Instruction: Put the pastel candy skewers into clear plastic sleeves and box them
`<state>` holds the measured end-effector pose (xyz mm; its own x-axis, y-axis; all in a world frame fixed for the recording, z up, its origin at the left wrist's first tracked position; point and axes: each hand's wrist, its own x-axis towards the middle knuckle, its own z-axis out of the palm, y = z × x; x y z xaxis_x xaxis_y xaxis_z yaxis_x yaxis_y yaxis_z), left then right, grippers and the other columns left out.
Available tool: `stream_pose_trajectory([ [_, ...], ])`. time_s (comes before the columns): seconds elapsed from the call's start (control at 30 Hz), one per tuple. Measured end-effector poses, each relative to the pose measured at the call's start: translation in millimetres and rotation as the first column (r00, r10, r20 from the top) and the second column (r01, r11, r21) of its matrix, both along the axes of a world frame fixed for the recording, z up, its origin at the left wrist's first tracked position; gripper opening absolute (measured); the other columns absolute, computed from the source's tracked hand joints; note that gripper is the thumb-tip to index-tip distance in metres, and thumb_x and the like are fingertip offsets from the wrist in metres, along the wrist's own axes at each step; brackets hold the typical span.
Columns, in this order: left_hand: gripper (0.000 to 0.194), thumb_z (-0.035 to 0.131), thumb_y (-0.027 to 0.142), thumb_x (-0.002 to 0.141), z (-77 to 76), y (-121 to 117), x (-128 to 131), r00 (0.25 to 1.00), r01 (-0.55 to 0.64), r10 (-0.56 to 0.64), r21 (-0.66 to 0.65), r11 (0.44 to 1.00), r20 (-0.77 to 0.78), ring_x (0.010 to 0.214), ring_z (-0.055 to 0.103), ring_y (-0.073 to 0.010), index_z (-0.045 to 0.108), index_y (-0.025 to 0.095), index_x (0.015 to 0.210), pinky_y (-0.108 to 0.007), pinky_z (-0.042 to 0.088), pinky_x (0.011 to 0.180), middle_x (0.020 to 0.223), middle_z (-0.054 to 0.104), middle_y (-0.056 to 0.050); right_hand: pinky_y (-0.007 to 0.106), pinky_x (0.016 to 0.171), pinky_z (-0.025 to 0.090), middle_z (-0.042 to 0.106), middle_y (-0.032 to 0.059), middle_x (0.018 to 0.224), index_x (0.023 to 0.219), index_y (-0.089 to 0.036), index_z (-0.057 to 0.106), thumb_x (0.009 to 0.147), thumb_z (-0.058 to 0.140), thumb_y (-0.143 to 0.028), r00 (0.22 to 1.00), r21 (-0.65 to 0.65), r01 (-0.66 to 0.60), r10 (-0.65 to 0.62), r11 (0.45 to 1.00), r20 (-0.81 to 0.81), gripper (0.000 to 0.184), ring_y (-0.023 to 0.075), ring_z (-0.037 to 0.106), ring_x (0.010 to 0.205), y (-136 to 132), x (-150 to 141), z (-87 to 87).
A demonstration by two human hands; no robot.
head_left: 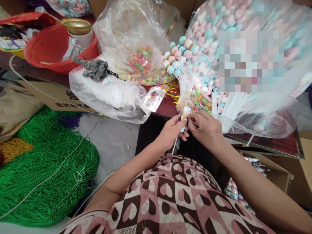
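My left hand (172,131) and my right hand (206,128) meet at the table's front edge, both pinching a candy stick (184,113), a white stick with pastel round candies threaded on it. The stick's lower end pokes out below my left hand. Just behind my hands lies a small clear bag of coloured ring candies (198,102). A bundle of white sticks (225,104) lies right of it.
A huge clear bag of finished pastel candy sticks (219,19) fills the right. Bags of ring candies (141,61), a white plastic bag (107,94) and a red basket (51,48) stand left. Green bead strings (41,169) pile on the floor. A cardboard box (273,175) sits lower right.
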<state>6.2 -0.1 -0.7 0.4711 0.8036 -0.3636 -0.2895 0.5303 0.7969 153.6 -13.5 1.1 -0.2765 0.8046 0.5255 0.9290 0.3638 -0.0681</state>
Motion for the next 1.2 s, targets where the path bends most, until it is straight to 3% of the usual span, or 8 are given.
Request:
stream_pose_trajectory([
  [0.17, 0.027, 0.057, 0.032, 0.085, -12.0, -2, 2, 0.995, -0.021, 0.027, 0.072, 0.997, -0.092, 0.048, 0.055, -0.0092, 0.061, 0.017, 0.106, -0.02, 0.047, 0.043, 0.064, 0.056, 0.004, 0.028, 0.059, 0.042, 0.066, 0.0031, 0.066, 0.071, -0.019, 0.062, 0.082, 0.054, -0.014, 1.0, 0.026, -0.011, 0.011, 1.0, 0.004, 0.015, 0.017, 0.062, 0.063, 2, -7, -0.5],
  [0.33, 0.036, 0.059, 0.039, 0.085, -32.3, -5, 2, 0.983, -0.08, 0.1, 0.129, 0.988, -0.156, 0.051, 0.056, -0.0083, 0.064, 0.02, 0.115, -0.022, 0.049, 0.049, 0.078, 0.064, 0.001, 0.028, 0.06, 0.043, 0.065, 0.0037, 0.066, 0.075, -0.018, 0.063, 0.084, 0.051, -0.013, 0.998, -0.054, -0.056, 0.054, 0.997, -0.023, 0.016, 0.0165, 0.061, 0.063, -6, -15, -1.5],
  [0.43, 0.034, 0.065, 0.041, 0.082, -31.7, -2, 2, 0.987, -0.153, 0.156, 0.1, 0.983, -0.025, 0.061, 0.059, -0.0096, 0.068, 0.017, 0.106, -0.023, 0.05, 0.058, 0.082, 0.066, -0.001, 0.028, 0.062, 0.046, 0.068, 0.0034, 0.07, 0.079, -0.019, 0.064, 0.087, 0.051, -0.017, 0.977, -0.105, -0.048, 0.025, 0.993, -0.21, 0.015, 0.0167, 0.063, 0.066, -11, -12, -2.2],
  [0.53, 0.03, 0.068, 0.041, 0.08, -21.9, 1, 1, 0.964, -0.177, 0.174, -0.002, 0.984, 0.199, 0.069, 0.06, -0.0114, 0.068, 0.014, 0.091, -0.023, 0.049, 0.067, 0.077, 0.066, -0.003, 0.03, 0.066, 0.051, 0.072, 0.0047, 0.083, 0.093, -0.02, 0.065, 0.089, 0.054, -0.023, 0.862, -0.187, 0.04, -0.128, 0.982, -0.491, 0.012, 0.0173, 0.066, 0.07, -16, -8, -1.0],
  [0.63, 0.026, 0.071, 0.038, 0.078, -14.6, 0, 0, 0.937, -0.143, 0.167, -0.101, 0.985, 0.307, 0.076, 0.061, -0.0127, 0.068, 0.014, 0.089, -0.024, 0.048, 0.072, 0.08, 0.067, -0.004, 0.033, 0.069, 0.054, 0.073, 0.0049, 0.088, 0.098, -0.02, 0.066, 0.089, 0.057, -0.026, 0.774, -0.228, 0.087, -0.21, 0.97, -0.597, 0.014, 0.0184, 0.067, 0.072, -19, -9, 0.6],
  [0.93, 0.022, 0.071, 0.034, 0.078, -18.4, -7, 4, 0.939, -0.112, 0.153, -0.146, 0.983, 0.309, 0.07, 0.058, -0.0107, 0.069, 0.014, 0.085, -0.024, 0.046, 0.069, 0.077, 0.065, -0.002, 0.031, 0.065, 0.051, 0.073, 0.0043, 0.079, 0.091, -0.02, 0.069, 0.089, 0.057, -0.022, 0.901, -0.091, 0.109, -0.137, 0.99, -0.412, 0.013, 0.0183, 0.066, 0.067, -19, -10, -5.0],
  [1.2, 0.023, 0.072, 0.034, 0.077, -10.2, -7, 2, 0.937, -0.076, 0.123, -0.154, 0.985, 0.327, 0.068, 0.056, -0.0104, 0.069, 0.014, 0.088, -0.024, 0.047, 0.065, 0.077, 0.062, -0.001, 0.029, 0.062, 0.047, 0.071, 0.0034, 0.072, 0.083, -0.019, 0.069, 0.084, 0.056, -0.018, 0.929, -0.02, 0.143, -0.141, 0.989, -0.343, 0.012, 0.0177, 0.063, 0.063, -16, -11, -4.8],
])
